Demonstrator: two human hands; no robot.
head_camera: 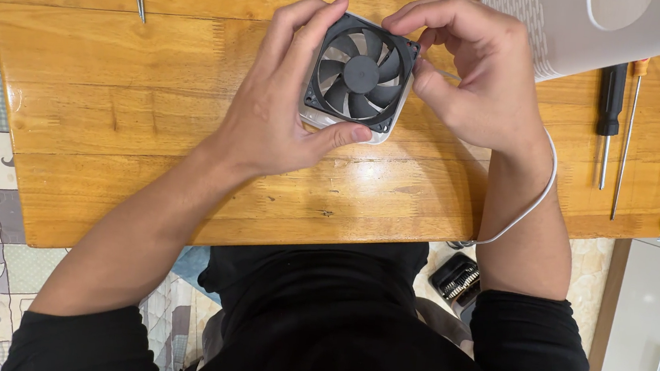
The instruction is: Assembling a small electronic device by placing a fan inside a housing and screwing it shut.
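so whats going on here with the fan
A person at a wooden table holds a small black fan in both hands. The left hand grips its left side and bottom edge, and the right hand pinches at its right edge. A white cable runs past the right wrist. Two screwdrivers lie to the right, untouched.

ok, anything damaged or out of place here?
No visible damage. The black fan, held by left hand and right hand, looks intact. Only oddity: a white cable trails off the table edge.

Bright, sharp view (glossy glare on wood)
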